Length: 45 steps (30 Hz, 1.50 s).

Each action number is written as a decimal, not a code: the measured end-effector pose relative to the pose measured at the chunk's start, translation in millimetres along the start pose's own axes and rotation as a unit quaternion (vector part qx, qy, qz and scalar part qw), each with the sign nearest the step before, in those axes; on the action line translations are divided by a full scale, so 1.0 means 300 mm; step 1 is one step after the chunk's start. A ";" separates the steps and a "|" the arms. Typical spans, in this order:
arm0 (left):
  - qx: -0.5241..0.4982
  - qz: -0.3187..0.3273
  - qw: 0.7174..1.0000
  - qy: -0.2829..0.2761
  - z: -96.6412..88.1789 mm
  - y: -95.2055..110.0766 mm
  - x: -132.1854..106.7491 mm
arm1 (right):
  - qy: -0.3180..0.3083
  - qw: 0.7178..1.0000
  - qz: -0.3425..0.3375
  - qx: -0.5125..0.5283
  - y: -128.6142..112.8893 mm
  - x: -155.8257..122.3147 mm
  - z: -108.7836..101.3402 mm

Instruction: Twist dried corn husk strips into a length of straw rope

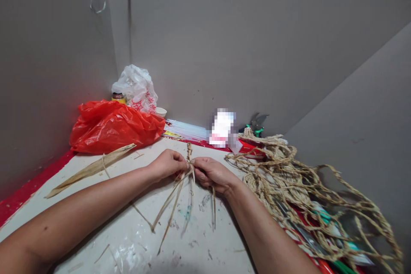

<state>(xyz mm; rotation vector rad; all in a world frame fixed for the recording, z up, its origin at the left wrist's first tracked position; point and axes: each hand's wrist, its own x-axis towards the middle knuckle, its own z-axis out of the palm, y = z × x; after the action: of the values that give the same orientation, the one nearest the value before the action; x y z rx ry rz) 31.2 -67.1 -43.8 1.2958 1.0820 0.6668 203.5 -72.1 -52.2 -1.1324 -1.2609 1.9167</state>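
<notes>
My left hand (168, 164) and my right hand (212, 174) meet at the middle of the table, both pinched on a thin braid of dried straw (189, 152). The plaited end sticks up between the fingertips. Loose straw strands (171, 209) trail down from the hands across the white tabletop towards me.
A heap of plaited straw rope (289, 171) lies at the right, over red and green things. A red plastic bag (112, 126), a white bag (138, 87), a small cup (160, 112) and clippers (257, 125) stand by the grey wall. A dried leaf bundle (93, 168) lies left.
</notes>
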 end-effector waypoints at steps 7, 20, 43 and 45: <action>-0.103 -0.088 0.990 -0.040 -0.020 0.017 0.006 | 0.012 1.000 -0.004 -0.006 -0.010 -0.009 0.003; -0.013 -0.028 0.998 0.052 -0.010 0.016 0.002 | 0.123 0.947 -0.119 -0.273 0.021 0.017 0.050; 0.246 0.173 0.947 0.117 0.088 -0.001 -0.079 | 0.036 0.999 0.002 0.027 -0.024 -0.020 0.088; 0.265 0.166 0.941 0.127 0.099 -0.008 -0.082 | 0.032 0.998 0.007 0.060 -0.023 -0.019 0.091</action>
<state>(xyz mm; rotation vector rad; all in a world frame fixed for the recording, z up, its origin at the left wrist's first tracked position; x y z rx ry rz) 48.1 -101.8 -42.3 1.9271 1.3218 0.8452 182.3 -85.8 -38.6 -1.1338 -1.0909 1.9233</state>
